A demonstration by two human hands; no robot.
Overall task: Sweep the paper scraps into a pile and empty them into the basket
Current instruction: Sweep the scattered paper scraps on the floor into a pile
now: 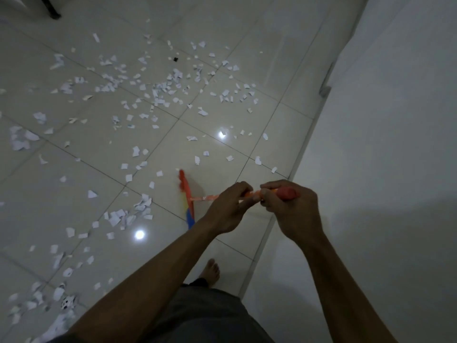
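- Gripping the broom (188, 194), left hand (228, 209) and right hand (294, 211) curl fingers round its handle.
- Paper scraps (116, 217) lie scattered on the floor (86, 167); no pile yet, basket unseen.

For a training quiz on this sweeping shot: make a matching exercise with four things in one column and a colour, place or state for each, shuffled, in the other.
Things:
1. paper scraps
2. broom head
3. left hand
4. right hand

States:
A. grips the red end cap
B. red, yellow and blue
C. grips the orange handle, nearer the bristles
D. white, scattered over the floor tiles

Pairs: 1-D, 2-B, 3-C, 4-A
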